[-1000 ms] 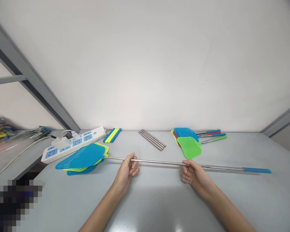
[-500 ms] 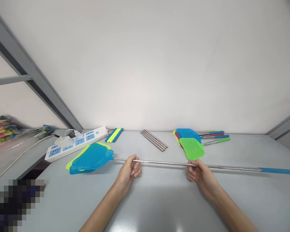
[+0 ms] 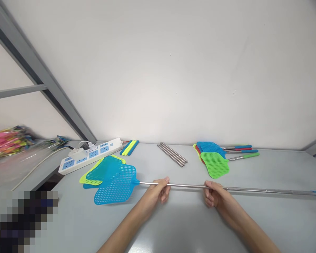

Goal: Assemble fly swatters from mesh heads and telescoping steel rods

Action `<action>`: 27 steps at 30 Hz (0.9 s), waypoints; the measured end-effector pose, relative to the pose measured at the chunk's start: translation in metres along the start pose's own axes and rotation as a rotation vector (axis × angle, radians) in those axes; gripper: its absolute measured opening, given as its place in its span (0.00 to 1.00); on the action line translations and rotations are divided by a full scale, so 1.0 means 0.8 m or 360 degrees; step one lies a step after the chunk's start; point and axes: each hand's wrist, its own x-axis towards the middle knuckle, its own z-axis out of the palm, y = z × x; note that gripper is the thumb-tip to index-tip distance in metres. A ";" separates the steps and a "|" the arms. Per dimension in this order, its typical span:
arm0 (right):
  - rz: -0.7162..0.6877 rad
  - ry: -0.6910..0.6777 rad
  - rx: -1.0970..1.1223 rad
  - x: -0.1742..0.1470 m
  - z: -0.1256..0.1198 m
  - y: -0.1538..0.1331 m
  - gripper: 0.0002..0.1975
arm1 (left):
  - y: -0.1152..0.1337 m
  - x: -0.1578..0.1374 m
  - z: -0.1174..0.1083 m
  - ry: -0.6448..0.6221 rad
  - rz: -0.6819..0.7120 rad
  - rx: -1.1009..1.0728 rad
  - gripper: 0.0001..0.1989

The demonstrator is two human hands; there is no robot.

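Observation:
Both hands grip one long blue fly swatter by its extended metal shaft, which lies crosswise in front of me. My left hand pinches the thin shaft not far from the blue mesh head. Further right, my right hand is closed on the shaft near its middle. The blue handle end runs off the right edge of the view. Behind the held head lie loose swatter heads, a yellow one and blue ones, partly covered by it.
A white power strip stands at the left. Behind are blue and yellow handle sleeves, several metal rods, and a pile of swatters topped by a green swatter. Plastic-wrapped colourful packages sit at far left.
The swatter has shifted right and nearer to me, its blue head coming away from the loose heads. My left hand has moved right, closer to my right hand. The view has turned slightly.

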 end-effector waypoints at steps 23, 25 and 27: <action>0.0084 -0.0392 0.0024 -0.008 0.035 0.024 0.21 | 0.005 -0.012 0.021 -0.0229 -0.0015 0.0448 0.23; 0.0106 -0.0395 0.0080 -0.007 0.036 0.026 0.22 | 0.004 -0.011 0.019 -0.0207 -0.0028 0.0459 0.24; 0.0113 -0.0395 0.0101 -0.006 0.035 0.028 0.23 | 0.002 -0.010 0.018 -0.0182 -0.0020 0.0422 0.24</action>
